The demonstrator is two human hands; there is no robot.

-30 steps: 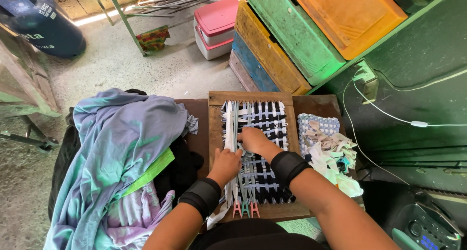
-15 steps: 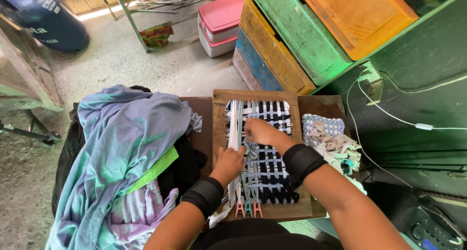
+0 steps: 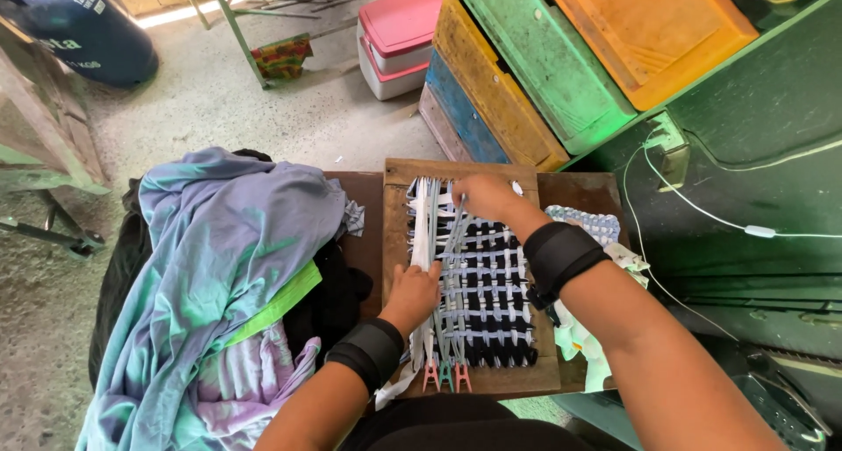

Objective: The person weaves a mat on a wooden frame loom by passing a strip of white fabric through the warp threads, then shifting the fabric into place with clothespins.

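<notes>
Clips (image 3: pixel 445 376): 3 small pegs, pink/teal, at near edge of loom, on ends of pale strips.
L hand (image 3: pixel 412 295): wrist band on, fingers curled, pressing white strips (image 3: pixel 423 232) at loom's left side.
Loom (image 3: pixel 396 227): square wood frame on dark table (image 3: pixel 361 196); black & white/grey strips woven in grid.
R hand (image 3: pixel 485 196): at far edge of loom, fingers pinched on grey strip (image 3: pixel 453 240).
Cloth pile (image 3: pixel 219 267): blue/teal/lilac, left of loom.
Far: coloured crates (image 3: pixel 535 65), pink box (image 3: pixel 399 39).
</notes>
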